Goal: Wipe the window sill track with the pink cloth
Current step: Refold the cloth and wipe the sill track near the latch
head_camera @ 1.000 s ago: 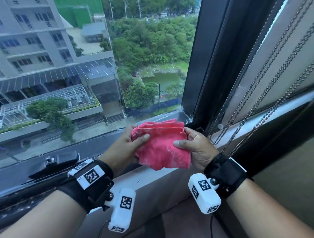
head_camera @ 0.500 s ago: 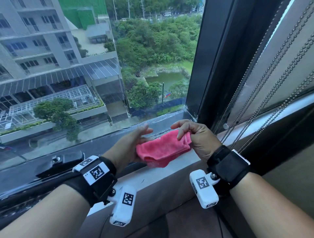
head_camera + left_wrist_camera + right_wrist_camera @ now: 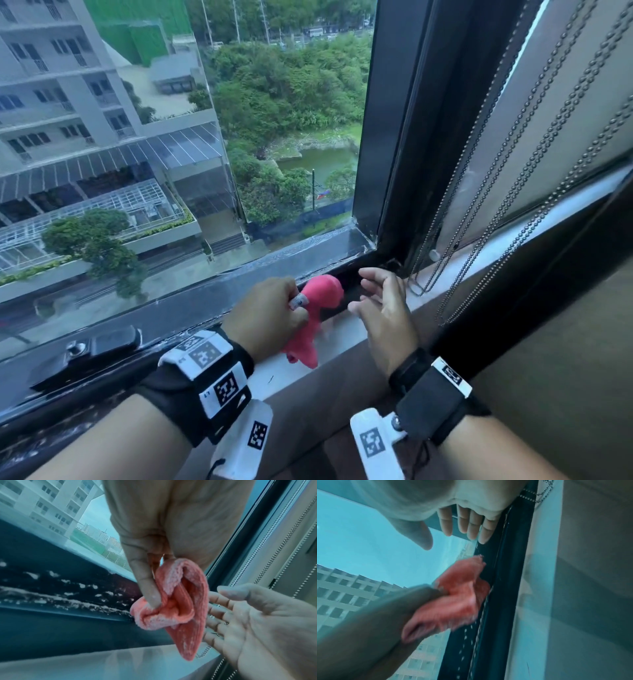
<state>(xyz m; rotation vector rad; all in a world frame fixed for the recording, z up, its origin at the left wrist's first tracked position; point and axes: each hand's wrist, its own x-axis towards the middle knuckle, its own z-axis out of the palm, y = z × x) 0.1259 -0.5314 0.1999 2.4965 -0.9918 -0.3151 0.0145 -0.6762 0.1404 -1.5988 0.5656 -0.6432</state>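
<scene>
The pink cloth (image 3: 317,313) is bunched and folded, hanging from my left hand (image 3: 270,313) over the dark window sill track (image 3: 191,310). My left fingers and thumb pinch its upper fold (image 3: 171,588); a small white label shows by the knuckles. My right hand (image 3: 380,301) hovers just right of the cloth, palm toward it, fingers spread and holding nothing. In the right wrist view the cloth (image 3: 458,592) is blurred beside the track (image 3: 501,574), with my right fingers (image 3: 471,523) loose above it.
A black window latch (image 3: 92,346) sits on the frame to the left. Bead chains (image 3: 513,171) of a blind hang at the right, ending near the white sill ledge (image 3: 342,332). The dark vertical window frame (image 3: 387,137) meets the track in the corner beyond my right hand.
Both hands held the cloth spread, then folded it. Now my right hand has let go and opened, and my left hand alone holds the bunched cloth down at the track.
</scene>
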